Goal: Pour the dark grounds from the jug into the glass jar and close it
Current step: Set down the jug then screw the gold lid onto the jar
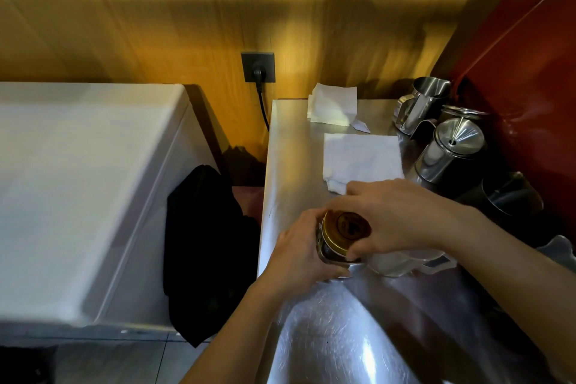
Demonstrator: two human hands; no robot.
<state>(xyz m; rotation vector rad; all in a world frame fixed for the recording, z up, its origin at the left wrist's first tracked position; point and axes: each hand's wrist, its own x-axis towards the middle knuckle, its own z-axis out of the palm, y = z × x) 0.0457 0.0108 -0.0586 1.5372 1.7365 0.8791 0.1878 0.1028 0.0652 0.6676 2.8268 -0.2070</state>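
Gold lid (346, 225) gripped by right hand (402, 215); left hand (299, 252) clasps glass jar (330, 251).

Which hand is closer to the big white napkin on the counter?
Right. The right hand sits on the jar's gold lid, knuckles at the napkin's near edge; the left hand holds the jar's side, farther away.

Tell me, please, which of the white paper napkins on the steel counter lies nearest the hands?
The flat napkin mid-counter; its near edge meets the right hand, while the folded napkin sits back by the wall.
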